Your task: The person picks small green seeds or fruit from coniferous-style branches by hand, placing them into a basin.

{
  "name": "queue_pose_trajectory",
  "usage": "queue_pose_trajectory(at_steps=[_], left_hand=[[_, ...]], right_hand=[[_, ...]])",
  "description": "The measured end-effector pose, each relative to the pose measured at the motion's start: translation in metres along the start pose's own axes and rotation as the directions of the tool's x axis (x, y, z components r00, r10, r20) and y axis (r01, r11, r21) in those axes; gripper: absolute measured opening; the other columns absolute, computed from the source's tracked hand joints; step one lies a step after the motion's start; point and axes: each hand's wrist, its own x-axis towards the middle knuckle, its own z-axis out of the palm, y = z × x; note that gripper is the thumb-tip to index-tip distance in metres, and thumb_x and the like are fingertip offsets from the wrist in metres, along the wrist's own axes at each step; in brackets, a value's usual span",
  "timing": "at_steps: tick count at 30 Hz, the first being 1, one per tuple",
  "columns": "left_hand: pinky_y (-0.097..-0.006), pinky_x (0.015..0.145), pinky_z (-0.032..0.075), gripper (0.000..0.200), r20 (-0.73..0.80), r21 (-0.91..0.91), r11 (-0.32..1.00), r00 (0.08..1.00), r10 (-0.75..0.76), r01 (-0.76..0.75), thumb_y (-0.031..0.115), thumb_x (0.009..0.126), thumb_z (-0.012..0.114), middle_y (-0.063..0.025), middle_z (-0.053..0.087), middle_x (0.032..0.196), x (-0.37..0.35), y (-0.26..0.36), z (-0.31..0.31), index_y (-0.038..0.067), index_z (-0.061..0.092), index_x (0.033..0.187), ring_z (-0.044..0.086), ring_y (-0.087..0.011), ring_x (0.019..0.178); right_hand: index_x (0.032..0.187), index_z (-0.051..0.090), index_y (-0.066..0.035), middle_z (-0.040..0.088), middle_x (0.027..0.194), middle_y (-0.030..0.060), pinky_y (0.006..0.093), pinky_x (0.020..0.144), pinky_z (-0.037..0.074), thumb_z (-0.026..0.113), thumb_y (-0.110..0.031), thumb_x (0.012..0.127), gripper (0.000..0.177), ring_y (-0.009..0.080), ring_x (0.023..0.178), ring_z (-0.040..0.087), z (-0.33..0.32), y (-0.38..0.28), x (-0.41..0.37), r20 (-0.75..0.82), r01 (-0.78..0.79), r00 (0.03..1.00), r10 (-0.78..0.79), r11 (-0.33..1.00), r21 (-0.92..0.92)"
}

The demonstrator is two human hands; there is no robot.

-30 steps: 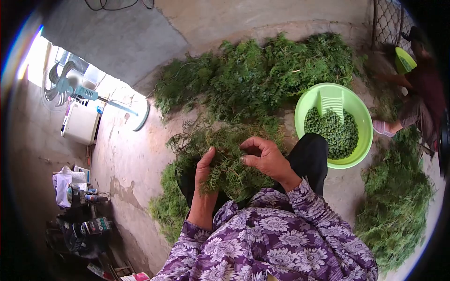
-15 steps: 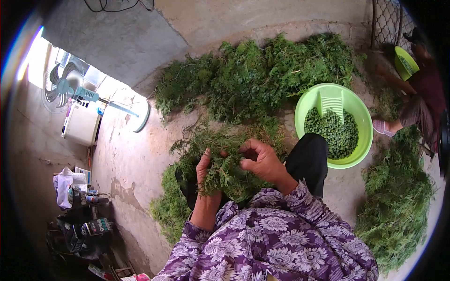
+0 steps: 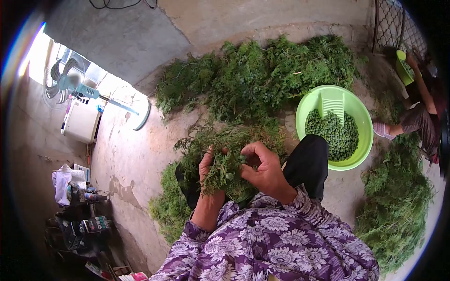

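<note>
The left hand (image 3: 206,165) gripped feathery green sprigs (image 3: 225,164), its fingers largely hidden; the right hand's (image 3: 263,167) thumb and forefinger nearly closed at a small round green cone (image 3: 243,158). Rightward, a knee partly overlapped the light-green plastic basin (image 3: 364,136) of cones. The co-worker (image 3: 424,93) was cut off.

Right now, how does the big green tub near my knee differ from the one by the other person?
The near tub sits level, while the far tub is steeply tilted beside the other person. The near tub shows a ribbed panel on its inner wall; none shows in the visible part of the far tub. The near tub's green berries are plain to see, but the far tub's contents are hard to make out. Both are light green.
</note>
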Motion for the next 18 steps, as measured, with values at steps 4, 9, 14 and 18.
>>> queue_pose_trajectory(at_steps=[4, 9, 14, 18], left_hand=[[-0.038, 0.069, 0.05, 0.022, 0.035, -0.025, 1.0, 0.999, 0.017, -0.016, 0.021, 0.085, 0.045, -0.0139, 0.058, 0.088, -0.003, -0.002, 0.001, 0.004, 0.053, 0.097, 0.057, -0.0254, 0.077], [-0.0396, 0.072, 0.048, 0.022, 0.05, -0.092, 0.996, 0.999, 0.009, -0.005, 0.021, 0.084, 0.045, -0.0153, 0.057, 0.089, -0.004, -0.003, -0.002, 0.006, 0.052, 0.099, 0.056, -0.027, 0.082], [-0.0388, 0.07, 0.048, 0.022, 0.018, -0.073, 0.997, 0.999, 0.037, -0.036, 0.021, 0.083, 0.047, -0.0153, 0.057, 0.088, -0.002, -0.004, -0.005, 0.007, 0.053, 0.098, 0.055, -0.0267, 0.081], [-0.0373, 0.066, 0.049, 0.021, 0.068, -0.09, 0.996, 0.998, -0.001, 0.007, 0.019, 0.082, 0.049, -0.0144, 0.057, 0.087, -0.004, -0.002, 0.003, 0.007, 0.054, 0.097, 0.056, -0.0258, 0.077]], right_hand=[[0.089, 0.049, -0.001, 0.05, 0.076, 0.004, 0.0221, 0.058, 0.041, 0.061, -0.003, 0.067, 0.024, 0.0082, 0.065, 0.049, -0.001, -0.01, -0.002, 0.007, 0.101, 0.995, -0.102, 0.967, -0.233], [0.087, 0.05, -0.001, 0.05, 0.074, 0.0069, 0.0236, 0.057, 0.042, 0.061, -0.004, 0.065, 0.025, 0.0117, 0.063, 0.051, 0.003, -0.011, -0.001, -0.031, 0.185, 0.979, -0.201, 0.946, -0.267], [0.089, 0.049, -0.001, 0.049, 0.074, 0.0051, 0.0226, 0.057, 0.041, 0.061, -0.005, 0.067, 0.025, 0.0097, 0.063, 0.049, 0.003, -0.012, -0.001, -0.016, 0.183, 0.981, -0.194, 0.947, -0.266], [0.092, 0.048, -0.001, 0.048, 0.071, 0.0034, 0.0223, 0.056, 0.039, 0.062, -0.012, 0.072, 0.027, 0.0062, 0.063, 0.044, 0.004, 0.002, 0.001, 0.016, -0.052, 0.998, 0.053, 0.996, -0.07]])
